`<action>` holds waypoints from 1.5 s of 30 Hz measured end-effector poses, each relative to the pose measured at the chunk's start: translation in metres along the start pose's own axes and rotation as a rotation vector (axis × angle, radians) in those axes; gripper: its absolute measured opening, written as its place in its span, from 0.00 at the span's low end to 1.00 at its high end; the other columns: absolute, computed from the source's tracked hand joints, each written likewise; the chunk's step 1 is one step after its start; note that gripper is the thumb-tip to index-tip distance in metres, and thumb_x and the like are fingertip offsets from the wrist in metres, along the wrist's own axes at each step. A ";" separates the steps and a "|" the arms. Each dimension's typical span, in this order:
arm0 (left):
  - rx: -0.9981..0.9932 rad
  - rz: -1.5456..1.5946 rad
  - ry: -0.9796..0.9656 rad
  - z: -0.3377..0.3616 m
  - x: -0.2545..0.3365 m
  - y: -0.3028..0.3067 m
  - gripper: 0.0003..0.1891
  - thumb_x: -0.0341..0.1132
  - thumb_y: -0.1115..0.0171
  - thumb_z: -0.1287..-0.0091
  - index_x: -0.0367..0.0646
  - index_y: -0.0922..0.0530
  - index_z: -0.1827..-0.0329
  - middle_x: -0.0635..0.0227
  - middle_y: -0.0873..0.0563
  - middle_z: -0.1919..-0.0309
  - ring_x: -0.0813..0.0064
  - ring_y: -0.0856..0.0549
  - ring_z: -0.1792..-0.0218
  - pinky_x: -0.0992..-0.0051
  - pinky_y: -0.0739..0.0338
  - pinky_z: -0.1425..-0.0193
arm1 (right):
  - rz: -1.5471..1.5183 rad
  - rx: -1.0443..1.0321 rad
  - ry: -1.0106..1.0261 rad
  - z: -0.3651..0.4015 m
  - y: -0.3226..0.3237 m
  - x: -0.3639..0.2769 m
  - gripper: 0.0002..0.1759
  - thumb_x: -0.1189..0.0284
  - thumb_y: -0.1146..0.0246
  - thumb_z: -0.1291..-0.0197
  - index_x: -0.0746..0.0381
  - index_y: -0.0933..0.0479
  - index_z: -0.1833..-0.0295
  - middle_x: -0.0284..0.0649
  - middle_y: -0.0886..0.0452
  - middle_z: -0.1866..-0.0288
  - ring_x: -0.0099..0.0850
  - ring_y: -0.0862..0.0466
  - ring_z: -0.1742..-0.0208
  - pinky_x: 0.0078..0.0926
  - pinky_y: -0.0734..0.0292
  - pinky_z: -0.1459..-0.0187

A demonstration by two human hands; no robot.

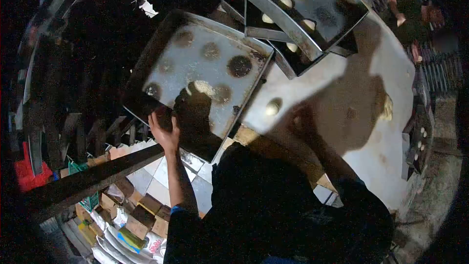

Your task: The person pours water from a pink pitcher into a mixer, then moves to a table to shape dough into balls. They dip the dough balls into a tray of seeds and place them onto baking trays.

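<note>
My left hand (164, 131) is at the near rim of a large metal tray (181, 76), with its fingers spread over the tray's inner side. White powder (202, 87) and several dark round stains mark the tray floor, where a shadow also falls. To the right, my right hand (299, 118) is low over the pale work table (364, 171), in deep shadow, and its fingers are too dark to make out. One pale dough ball (272, 109) lies on the table between the tray and my right hand.
Stacked trays (288, 17) with dough balls stand at the top. Another tray (406, 154) with dough balls is at the right edge. A person (413, 17) is at the upper right. A beam (97, 171), boxes (141, 217) and bags (110, 247) are at the lower left.
</note>
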State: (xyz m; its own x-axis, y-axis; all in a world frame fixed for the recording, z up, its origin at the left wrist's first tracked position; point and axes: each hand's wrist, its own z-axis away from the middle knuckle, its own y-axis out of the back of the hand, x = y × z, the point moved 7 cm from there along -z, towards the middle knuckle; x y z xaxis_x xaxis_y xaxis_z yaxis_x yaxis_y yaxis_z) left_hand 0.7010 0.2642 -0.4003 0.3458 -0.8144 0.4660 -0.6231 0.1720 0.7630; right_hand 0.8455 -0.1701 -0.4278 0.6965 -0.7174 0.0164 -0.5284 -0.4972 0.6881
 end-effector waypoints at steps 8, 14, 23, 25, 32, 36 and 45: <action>-0.010 -0.020 0.018 -0.001 0.016 0.005 0.34 0.35 0.30 0.50 0.29 0.33 0.42 0.34 0.32 0.42 0.40 0.30 0.41 0.58 0.36 0.37 | -0.148 -0.136 -0.158 0.018 -0.010 -0.014 0.06 0.72 0.44 0.47 0.62 0.32 0.66 0.48 0.28 0.61 0.44 0.28 0.58 0.44 0.32 0.58; -0.028 0.001 0.014 -0.002 0.014 0.003 0.35 0.37 0.30 0.49 0.32 0.33 0.40 0.35 0.32 0.41 0.41 0.31 0.40 0.58 0.35 0.37 | -0.017 -0.068 -0.323 0.004 -0.010 0.054 0.08 0.68 0.46 0.46 0.61 0.29 0.65 0.47 0.29 0.65 0.46 0.28 0.60 0.43 0.33 0.54; -0.057 -0.073 -0.066 -0.002 -0.001 -0.002 0.36 0.36 0.29 0.49 0.28 0.35 0.40 0.37 0.35 0.38 0.42 0.31 0.40 0.54 0.35 0.38 | -0.322 -0.146 -0.250 0.005 0.034 0.004 0.05 0.73 0.43 0.42 0.63 0.29 0.68 0.43 0.25 0.68 0.45 0.24 0.65 0.40 0.28 0.55; -0.064 0.041 -0.065 -0.004 0.010 0.003 0.35 0.36 0.29 0.50 0.28 0.34 0.40 0.36 0.35 0.39 0.42 0.31 0.39 0.54 0.35 0.38 | -0.460 -0.630 -0.630 0.024 0.021 0.046 0.10 0.69 0.47 0.37 0.64 0.28 0.67 0.45 0.25 0.69 0.43 0.22 0.66 0.36 0.27 0.57; -0.165 0.392 -0.254 -0.013 0.199 0.032 0.12 0.27 0.36 0.46 0.33 0.25 0.59 0.55 0.23 0.63 0.61 0.23 0.60 0.67 0.28 0.56 | -0.642 -0.433 -0.813 0.015 0.042 0.019 0.14 0.66 0.41 0.40 0.64 0.27 0.53 0.47 0.23 0.59 0.41 0.22 0.59 0.35 0.26 0.53; -0.374 0.631 -0.446 0.019 0.260 0.000 0.16 0.26 0.37 0.50 0.40 0.24 0.56 0.57 0.22 0.63 0.58 0.22 0.60 0.65 0.27 0.54 | -0.352 -0.526 -0.579 0.015 0.047 0.003 0.22 0.63 0.37 0.46 0.63 0.28 0.48 0.51 0.28 0.47 0.46 0.27 0.46 0.42 0.33 0.44; -0.588 0.278 -1.038 0.161 0.334 -0.150 0.23 0.38 0.43 0.39 0.44 0.31 0.39 0.53 0.25 0.48 0.54 0.29 0.42 0.57 0.32 0.40 | -0.341 -0.685 -0.820 0.022 0.074 0.034 0.30 0.76 0.36 0.54 0.61 0.32 0.41 0.50 0.28 0.43 0.44 0.26 0.42 0.39 0.27 0.45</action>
State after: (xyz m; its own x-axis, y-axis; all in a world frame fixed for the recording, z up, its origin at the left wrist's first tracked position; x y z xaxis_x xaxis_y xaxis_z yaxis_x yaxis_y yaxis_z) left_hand 0.7967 -0.1229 -0.4315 -0.6394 -0.7191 0.2722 -0.0816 0.4155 0.9059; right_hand 0.8196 -0.2420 -0.3928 0.0903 -0.8248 -0.5581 0.1839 -0.5369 0.8233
